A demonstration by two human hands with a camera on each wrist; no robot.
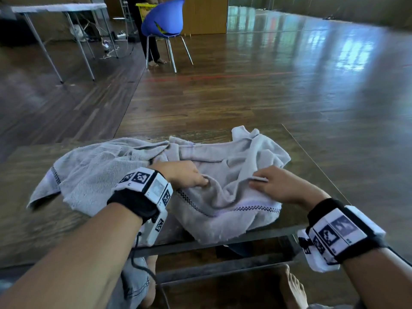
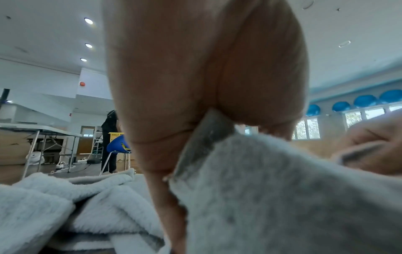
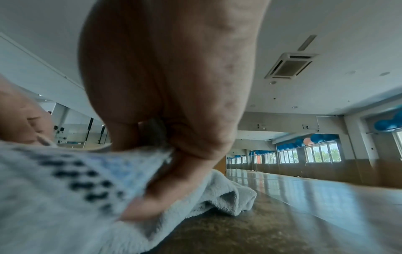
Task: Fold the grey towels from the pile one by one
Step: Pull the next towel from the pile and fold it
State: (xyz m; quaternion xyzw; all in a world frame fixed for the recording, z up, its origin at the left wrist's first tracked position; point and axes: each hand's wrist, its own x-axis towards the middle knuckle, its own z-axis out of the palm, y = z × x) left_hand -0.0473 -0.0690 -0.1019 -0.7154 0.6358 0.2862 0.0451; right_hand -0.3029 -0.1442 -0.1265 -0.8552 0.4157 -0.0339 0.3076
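You had both hands on the top grey towel (image 1: 225,197), crumpled lower-centre on the desk (image 1: 312,157). Left hand (image 1: 182,176) & right hand (image 1: 281,186) fingers pinched its cloth. Step: picking up/spreading. Next, IMO: find corners, pull flat.

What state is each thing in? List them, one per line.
Left hand: pinching the near towel.
Right hand: pinching the same towel's edge.
Near towel: crumpled, unfolded, hanging over the table edge.
Far towel: rumpled, unfolded, flat on the table.
Chair: upright.
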